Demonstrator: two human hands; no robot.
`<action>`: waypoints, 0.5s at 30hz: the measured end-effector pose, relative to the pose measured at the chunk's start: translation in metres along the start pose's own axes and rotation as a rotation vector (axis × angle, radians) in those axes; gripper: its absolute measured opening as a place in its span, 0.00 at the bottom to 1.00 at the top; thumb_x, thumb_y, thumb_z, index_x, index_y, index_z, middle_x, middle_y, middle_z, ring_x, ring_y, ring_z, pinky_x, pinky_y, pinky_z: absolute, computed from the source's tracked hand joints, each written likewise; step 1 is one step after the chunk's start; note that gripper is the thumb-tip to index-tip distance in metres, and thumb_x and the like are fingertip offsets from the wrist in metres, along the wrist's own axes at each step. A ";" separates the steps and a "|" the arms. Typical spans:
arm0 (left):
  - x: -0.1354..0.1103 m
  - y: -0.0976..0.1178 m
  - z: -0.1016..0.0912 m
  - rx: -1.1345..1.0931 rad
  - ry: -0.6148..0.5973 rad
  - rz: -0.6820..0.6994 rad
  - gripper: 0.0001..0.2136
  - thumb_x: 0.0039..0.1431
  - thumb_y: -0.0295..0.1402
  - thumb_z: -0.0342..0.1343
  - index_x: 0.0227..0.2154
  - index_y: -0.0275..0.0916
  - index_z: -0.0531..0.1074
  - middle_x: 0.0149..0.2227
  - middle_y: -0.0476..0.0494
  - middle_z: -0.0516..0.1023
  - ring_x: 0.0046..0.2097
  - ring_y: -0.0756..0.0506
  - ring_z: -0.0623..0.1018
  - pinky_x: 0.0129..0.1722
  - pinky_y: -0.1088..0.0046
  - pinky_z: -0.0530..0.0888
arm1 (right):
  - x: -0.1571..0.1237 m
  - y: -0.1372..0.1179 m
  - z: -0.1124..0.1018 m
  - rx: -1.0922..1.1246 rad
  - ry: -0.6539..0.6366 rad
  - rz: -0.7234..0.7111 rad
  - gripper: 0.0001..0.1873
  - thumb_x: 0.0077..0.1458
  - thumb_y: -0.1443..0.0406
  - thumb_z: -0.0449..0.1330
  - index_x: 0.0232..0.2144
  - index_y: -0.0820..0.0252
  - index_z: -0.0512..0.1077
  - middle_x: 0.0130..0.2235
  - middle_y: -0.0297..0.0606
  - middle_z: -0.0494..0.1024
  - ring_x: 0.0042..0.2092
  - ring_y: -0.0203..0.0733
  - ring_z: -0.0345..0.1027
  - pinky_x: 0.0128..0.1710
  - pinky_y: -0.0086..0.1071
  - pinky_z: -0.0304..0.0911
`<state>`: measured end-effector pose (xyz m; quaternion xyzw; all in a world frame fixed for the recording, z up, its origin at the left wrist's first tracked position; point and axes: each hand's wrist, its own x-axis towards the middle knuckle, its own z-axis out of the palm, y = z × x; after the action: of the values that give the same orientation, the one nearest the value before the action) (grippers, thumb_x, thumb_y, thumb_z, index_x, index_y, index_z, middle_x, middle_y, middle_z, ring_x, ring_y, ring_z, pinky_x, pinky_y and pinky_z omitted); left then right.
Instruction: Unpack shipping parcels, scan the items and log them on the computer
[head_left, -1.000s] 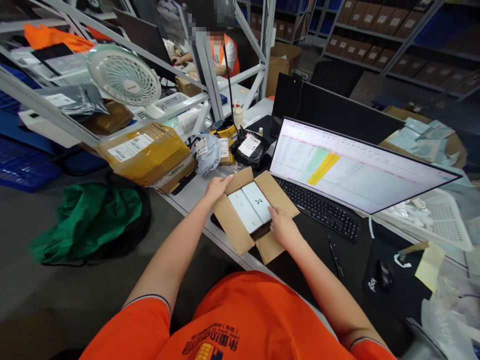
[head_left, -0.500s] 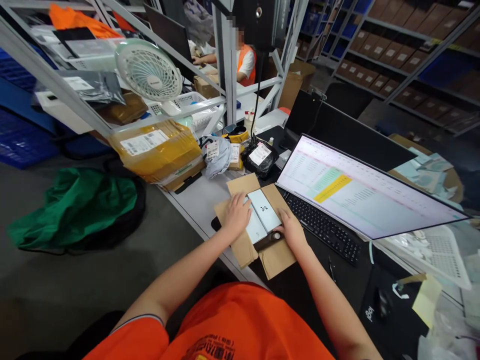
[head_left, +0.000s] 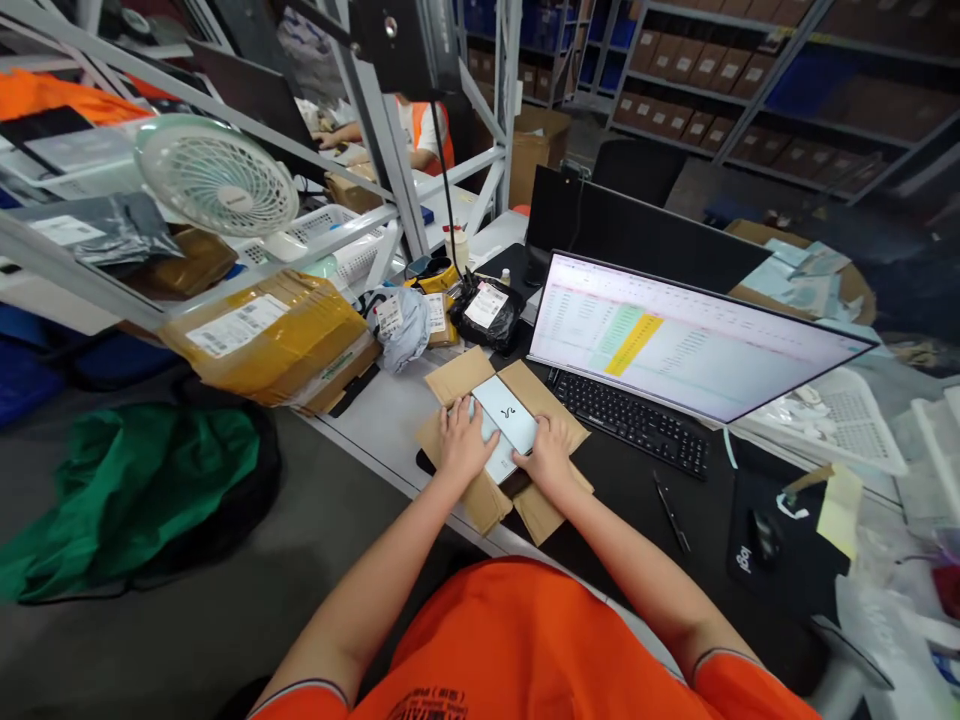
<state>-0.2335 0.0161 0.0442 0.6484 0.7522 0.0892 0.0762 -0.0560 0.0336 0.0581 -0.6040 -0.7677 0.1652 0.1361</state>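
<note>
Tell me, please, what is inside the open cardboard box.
Two flat white boxes lie side by side in the cardboard box. The left hand covers much of one, the right hand the other's near end. Anything beneath is hidden.

A long grey table (head_left: 382,415) is seen, w/ a black mat (head_left: 637,505) laid on its right part. An open cardboard box (head_left: 551,505) is set at the front edge, partly on the mat. Just right of it a keyboard (head_left: 630,425) is placed, w/ a screen (head_left: 690,335) behind it. A pen (head_left: 671,512) is laid nr the keyboard, & a mouse pad (head_left: 742,575) further right. Behind the box, a black bag (head_left: 484,312), a grey bag (head_left: 401,330) & a big yellow parcel (head_left: 277,335) are found.
</note>
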 end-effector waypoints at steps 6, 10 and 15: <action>-0.003 0.002 -0.009 0.046 -0.084 0.000 0.33 0.67 0.43 0.49 0.70 0.29 0.58 0.72 0.26 0.56 0.74 0.30 0.54 0.73 0.45 0.47 | -0.005 0.000 -0.046 0.448 0.265 0.042 0.31 0.43 0.61 0.68 0.51 0.62 0.69 0.52 0.52 0.74 0.54 0.55 0.67 0.58 0.47 0.64; 0.000 -0.003 -0.020 0.073 -0.175 0.155 0.29 0.69 0.39 0.51 0.71 0.43 0.59 0.74 0.34 0.53 0.74 0.26 0.53 0.69 0.35 0.50 | -0.023 0.055 -0.113 0.900 0.520 0.176 0.34 0.48 0.53 0.67 0.55 0.58 0.67 0.50 0.45 0.76 0.49 0.48 0.72 0.53 0.46 0.69; 0.029 -0.015 -0.025 0.058 -0.560 0.554 0.37 0.54 0.38 0.70 0.67 0.56 0.64 0.74 0.40 0.54 0.74 0.29 0.52 0.69 0.35 0.48 | -0.080 0.162 -0.134 1.242 0.571 0.487 0.27 0.50 0.48 0.65 0.46 0.60 0.73 0.45 0.44 0.80 0.44 0.46 0.76 0.44 0.42 0.74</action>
<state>-0.2579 0.0414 0.0651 0.8280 0.5010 -0.0952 0.2333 0.1604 0.0028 0.1112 -0.5886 -0.3105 0.4323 0.6085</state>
